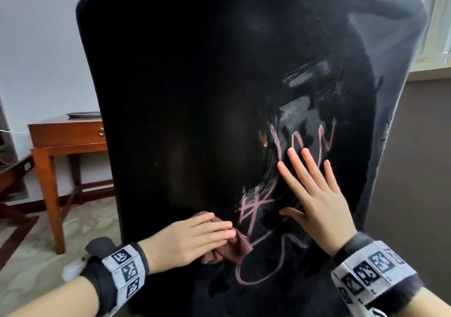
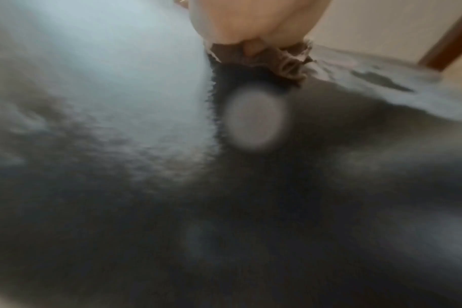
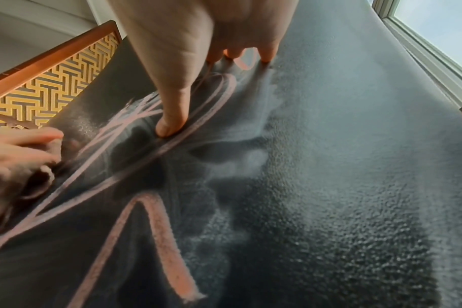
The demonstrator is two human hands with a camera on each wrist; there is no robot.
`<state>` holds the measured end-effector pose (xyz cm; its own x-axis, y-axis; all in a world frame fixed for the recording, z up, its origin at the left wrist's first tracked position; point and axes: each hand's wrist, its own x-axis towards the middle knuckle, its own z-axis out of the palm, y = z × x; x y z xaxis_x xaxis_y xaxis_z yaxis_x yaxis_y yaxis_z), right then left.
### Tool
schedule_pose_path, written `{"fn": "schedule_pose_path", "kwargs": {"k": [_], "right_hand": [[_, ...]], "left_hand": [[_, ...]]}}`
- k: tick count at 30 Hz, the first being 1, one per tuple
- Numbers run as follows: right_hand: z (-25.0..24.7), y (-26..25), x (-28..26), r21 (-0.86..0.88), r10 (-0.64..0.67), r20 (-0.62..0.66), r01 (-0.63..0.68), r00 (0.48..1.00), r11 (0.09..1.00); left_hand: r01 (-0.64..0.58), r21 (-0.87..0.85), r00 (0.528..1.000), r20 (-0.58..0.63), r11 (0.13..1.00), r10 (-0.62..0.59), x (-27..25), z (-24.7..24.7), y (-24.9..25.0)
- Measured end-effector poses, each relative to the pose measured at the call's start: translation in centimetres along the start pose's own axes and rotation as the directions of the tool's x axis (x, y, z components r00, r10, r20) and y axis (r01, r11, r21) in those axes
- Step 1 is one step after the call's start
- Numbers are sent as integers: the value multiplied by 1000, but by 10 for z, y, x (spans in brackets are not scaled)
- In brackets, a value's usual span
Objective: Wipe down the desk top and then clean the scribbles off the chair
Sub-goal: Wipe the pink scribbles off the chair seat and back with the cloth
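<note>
A black chair back (image 1: 195, 97) fills the head view, with pink scribbles (image 1: 253, 209) on its lower right part. Wiped streaks show above them. My left hand (image 1: 210, 231) lies with straight fingers on a bunched brownish-pink cloth (image 1: 234, 248) and presses it on the chair at the scribbles' left edge. My right hand (image 1: 314, 189) rests flat, its fingers spread, on the scribbled area. In the right wrist view the thumb (image 3: 172, 116) presses the fabric between pink lines (image 3: 156, 229). The cloth (image 2: 285, 62) shows under my left hand in the blurred left wrist view.
A wooden side table (image 1: 68, 133) with a dark plate (image 1: 84, 114) stands behind the chair at the left, on pale carpet (image 1: 36, 255). A window (image 1: 439, 11) is at the upper right. A wood-framed patterned panel (image 3: 53, 87) shows beyond the chair in the right wrist view.
</note>
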<state>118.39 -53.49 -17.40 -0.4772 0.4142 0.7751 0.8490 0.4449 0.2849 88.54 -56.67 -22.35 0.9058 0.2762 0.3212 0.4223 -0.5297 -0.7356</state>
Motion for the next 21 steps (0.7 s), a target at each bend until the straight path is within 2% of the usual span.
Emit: {"fn": "schedule_pose_path", "kwargs": {"k": [2, 6, 9, 11, 13, 15, 19, 21], "right_hand": [[1, 1, 1, 2, 9, 3, -9, 1000, 1000], [0, 1, 1, -2, 29, 3, -29, 1000, 1000], [-2, -11, -6, 5, 62, -16, -62, 998, 998], [3, -26, -14, 13, 35, 3, -35, 999, 999], [15, -40, -25, -4, -35, 69, 36, 997, 999], [24, -44, -33, -33, -61, 135, 66, 989, 997], [28, -41, -34, -44, -48, 168, 57, 985, 997], [29, -42, -34, -49, -43, 153, 51, 987, 998]], "left_hand": [[12, -10, 999, -51, 1000, -13, 4, -16, -25], [281, 25, 932, -248, 959, -266, 21, -64, -79], [370, -60, 881, -295, 927, -371, 21, -49, -56], [322, -51, 913, -246, 945, -324, 12, -17, -19], [223, 2, 967, -123, 975, -221, -4, 17, 20], [179, 1, 983, -36, 984, -179, -17, 36, 46], [73, -22, 996, -39, 997, -74, -13, 19, 21], [141, -40, 985, -99, 989, -145, -11, 4, 1]]}}
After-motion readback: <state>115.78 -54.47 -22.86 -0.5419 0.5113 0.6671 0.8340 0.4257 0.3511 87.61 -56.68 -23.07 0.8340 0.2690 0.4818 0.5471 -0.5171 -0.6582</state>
